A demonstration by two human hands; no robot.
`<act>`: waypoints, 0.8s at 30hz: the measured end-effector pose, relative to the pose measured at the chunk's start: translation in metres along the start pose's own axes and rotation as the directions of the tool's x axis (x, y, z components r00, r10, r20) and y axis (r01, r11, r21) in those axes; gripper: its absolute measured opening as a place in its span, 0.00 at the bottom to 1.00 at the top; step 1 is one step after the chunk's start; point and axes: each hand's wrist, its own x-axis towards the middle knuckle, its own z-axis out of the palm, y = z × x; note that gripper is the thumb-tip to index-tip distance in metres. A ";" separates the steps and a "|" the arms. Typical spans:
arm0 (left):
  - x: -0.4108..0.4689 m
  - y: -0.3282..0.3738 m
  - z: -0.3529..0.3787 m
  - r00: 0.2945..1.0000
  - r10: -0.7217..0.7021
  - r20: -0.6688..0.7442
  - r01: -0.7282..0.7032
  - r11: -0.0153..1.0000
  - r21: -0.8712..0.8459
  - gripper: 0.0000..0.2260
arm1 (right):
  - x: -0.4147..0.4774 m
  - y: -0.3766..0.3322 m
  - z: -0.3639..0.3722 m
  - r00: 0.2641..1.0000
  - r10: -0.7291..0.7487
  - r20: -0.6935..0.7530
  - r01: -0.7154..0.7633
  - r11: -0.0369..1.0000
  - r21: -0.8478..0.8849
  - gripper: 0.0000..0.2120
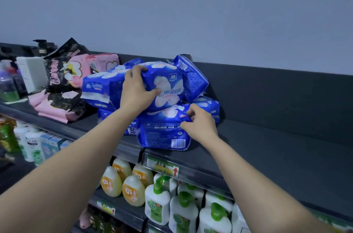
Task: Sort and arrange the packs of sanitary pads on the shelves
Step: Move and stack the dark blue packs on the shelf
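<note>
Several blue packs of sanitary pads lie in a loose heap on the dark top shelf [267, 146]. My left hand [134, 91] grips the left end of the top blue pack [166, 83], which lies on the heap. My right hand [200, 124] pinches the upper right edge of the front blue pack [162, 133], which rests at the shelf's front lip. Another blue pack [193, 78] leans tilted behind, and one [97, 87] sits to the left. Pink packs [103, 62] and black-and-pink packs [63, 72] lie further left.
A white box [32, 72] and purple bottles [7, 83] stand at the far left of the top shelf. Below are yellow bottles [122, 181] and white pump bottles with green caps [183, 209]. A price tag [163, 167] hangs on the shelf edge. The grey wall rises behind.
</note>
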 end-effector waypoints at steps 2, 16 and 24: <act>-0.001 -0.002 0.000 0.999 -0.032 -0.036 0.028 0.992 -0.123 0.28 | -0.001 0.005 -0.001 0.997 0.050 -0.067 -0.045 0.997 0.065 0.09; -0.045 -0.007 0.014 0.971 -0.235 0.045 0.183 0.611 -0.770 0.22 | -0.050 0.065 -0.023 0.573 0.315 -0.756 0.035 0.913 0.406 0.11; -0.063 -0.024 0.027 0.942 -0.326 0.085 0.291 0.662 -0.691 0.26 | -0.059 0.085 -0.033 0.602 0.398 -0.693 0.136 0.804 0.579 0.15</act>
